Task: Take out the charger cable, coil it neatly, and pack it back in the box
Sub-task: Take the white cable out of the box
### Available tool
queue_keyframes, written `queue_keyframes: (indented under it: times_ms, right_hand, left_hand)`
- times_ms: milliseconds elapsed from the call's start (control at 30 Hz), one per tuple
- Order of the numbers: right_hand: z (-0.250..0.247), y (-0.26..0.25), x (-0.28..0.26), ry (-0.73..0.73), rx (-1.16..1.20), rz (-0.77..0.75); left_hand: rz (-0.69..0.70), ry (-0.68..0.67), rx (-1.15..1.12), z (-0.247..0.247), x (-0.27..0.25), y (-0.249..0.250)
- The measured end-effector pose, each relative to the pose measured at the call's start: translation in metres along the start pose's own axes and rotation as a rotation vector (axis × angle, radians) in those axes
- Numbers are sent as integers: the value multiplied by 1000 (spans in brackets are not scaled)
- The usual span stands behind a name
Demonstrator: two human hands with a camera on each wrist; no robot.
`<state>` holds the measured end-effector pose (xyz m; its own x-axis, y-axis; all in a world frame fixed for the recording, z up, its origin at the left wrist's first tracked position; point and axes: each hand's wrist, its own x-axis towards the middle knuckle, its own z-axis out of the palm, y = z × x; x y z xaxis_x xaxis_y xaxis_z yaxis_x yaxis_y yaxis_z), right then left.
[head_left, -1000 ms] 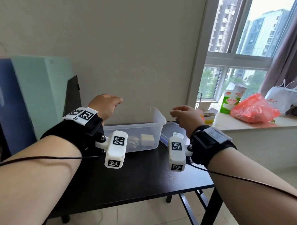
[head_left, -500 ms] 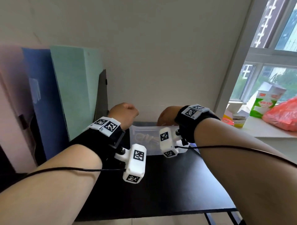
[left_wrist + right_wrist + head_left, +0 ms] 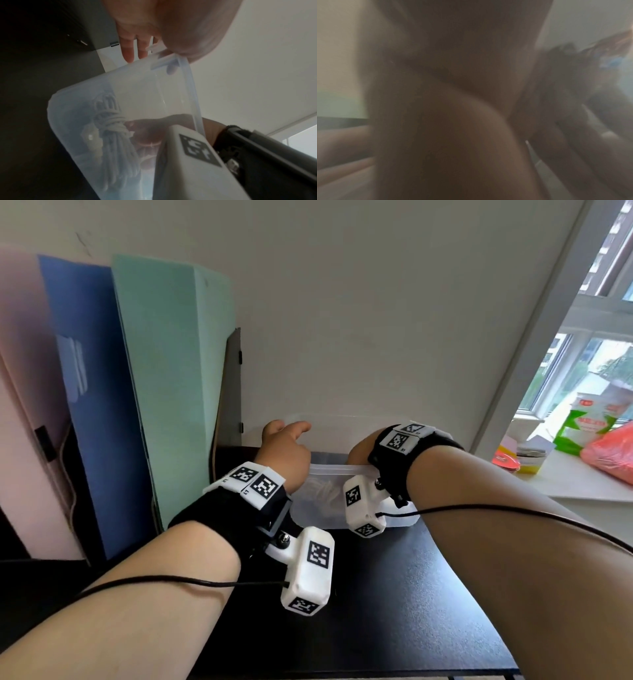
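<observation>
Both hands have come down to the clear plastic box [image 3: 325, 501] on the black surface [image 3: 394, 594]; left hand [image 3: 286, 446] holds its rim; right hand [image 3: 358, 453] reaches inside, grip hidden; bundled white charger cable [image 3: 111, 121] lies inside by those fingers; best to hold the box steady and lift the whole bundle.

Black table [image 3: 394, 594] by white wall [image 3: 342, 302], window [image 3: 582, 364] right.
</observation>
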<state>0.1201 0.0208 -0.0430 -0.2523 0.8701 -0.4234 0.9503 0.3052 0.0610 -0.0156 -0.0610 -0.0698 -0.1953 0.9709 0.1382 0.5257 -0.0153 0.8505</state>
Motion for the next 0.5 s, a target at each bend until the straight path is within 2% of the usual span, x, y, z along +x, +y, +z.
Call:
queue_keyframes:
  times_ms: [67, 133, 233, 400, 500]
  right_hand:
    - [1, 2, 1, 25, -122, -67]
    - [7, 2, 2, 36, -79, -33]
    - [11, 9, 5, 137, -233, 1]
    - [3, -3, -12, 125, 42, -80]
    - [-6, 1, -19, 257, 219, -153]
  left_hand:
    - [-1, 11, 1, 0, 0, 0]
    - [-3, 14, 9, 0, -2, 1]
    - [-11, 4, 20, -1, -3, 3]
    - [-20, 7, 33, -1, -5, 5]
    - [-47, 13, 30, -3, -5, 7]
